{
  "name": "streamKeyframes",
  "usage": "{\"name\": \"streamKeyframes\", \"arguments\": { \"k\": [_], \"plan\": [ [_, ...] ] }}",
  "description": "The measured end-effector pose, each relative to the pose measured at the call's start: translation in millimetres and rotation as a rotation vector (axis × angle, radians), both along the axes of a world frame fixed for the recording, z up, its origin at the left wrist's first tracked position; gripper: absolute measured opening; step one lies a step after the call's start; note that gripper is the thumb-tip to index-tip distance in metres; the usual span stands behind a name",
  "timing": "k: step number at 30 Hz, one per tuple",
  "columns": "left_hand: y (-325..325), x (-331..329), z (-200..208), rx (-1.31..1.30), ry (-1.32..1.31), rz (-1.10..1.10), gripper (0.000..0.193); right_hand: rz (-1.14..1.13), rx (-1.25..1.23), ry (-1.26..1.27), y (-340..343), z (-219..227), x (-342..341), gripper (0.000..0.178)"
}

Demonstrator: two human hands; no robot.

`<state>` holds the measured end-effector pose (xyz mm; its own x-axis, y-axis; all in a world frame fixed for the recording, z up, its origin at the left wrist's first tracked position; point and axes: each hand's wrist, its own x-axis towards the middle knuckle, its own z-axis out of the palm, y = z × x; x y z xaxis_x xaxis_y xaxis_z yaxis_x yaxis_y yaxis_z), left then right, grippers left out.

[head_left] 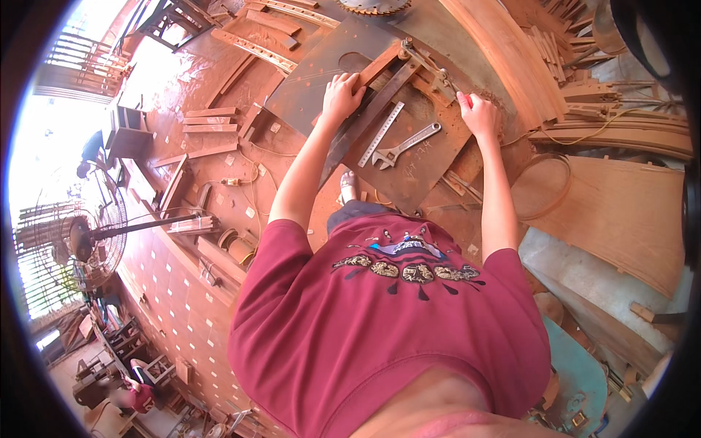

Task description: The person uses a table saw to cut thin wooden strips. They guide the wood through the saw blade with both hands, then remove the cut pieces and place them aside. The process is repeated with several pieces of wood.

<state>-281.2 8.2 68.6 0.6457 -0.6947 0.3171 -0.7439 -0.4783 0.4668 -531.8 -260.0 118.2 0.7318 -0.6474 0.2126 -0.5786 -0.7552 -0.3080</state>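
On a dark metal machine table, my left hand is closed over the near end of a reddish-brown wooden strip. My right hand is closed at the end of a thin metal lever, beside a jointed metal clamp at the strip's far end. A dark straight fence bar runs alongside the strip. Between my forearms lie a steel ruler and an adjustable wrench. The fingertips of my right hand are partly hidden.
A toothed circular saw blade shows at the far edge. Wide curved boards and stacked wood lie to the right. Wood pieces and a cable litter the floor at left, near a standing fan. Another person is at the lower left.
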Motion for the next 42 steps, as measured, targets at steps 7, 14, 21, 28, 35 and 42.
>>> {"name": "streamKeyframes", "arguments": {
  "k": [7, 14, 21, 28, 35, 42],
  "plan": [
    [-2.6, -1.3, -2.2, -0.009, -0.057, -0.009, 0.044, -0.011, 0.171, 0.233, -5.7, 35.4, 6.4, 0.057],
    [2.6, -1.7, -2.1, 0.012, -0.061, 0.035, 0.044, 0.006, 0.176, 0.366, -4.8, 60.5, 17.8, 0.057],
    [-7.0, -1.2, 1.6, 0.0, -0.042, 0.032, 0.044, -0.057, 0.241, 0.169, -15.2, 24.1, 13.3, 0.072],
    [2.4, -5.1, 0.6, 0.015, -0.052, 0.054, 0.043, -0.139, 0.166, 0.271, 12.8, 32.6, 13.1, 0.073],
    [0.3, -3.2, 4.7, 0.013, 0.022, 0.009, 0.043, -0.108, 0.125, 0.253, -15.7, 25.3, 15.7, 0.074],
    [-0.3, -6.8, -0.5, -0.01, -0.002, 0.05, 0.042, -0.089, 0.309, 0.314, -3.8, 42.5, 15.2, 0.077]
  ]
}}
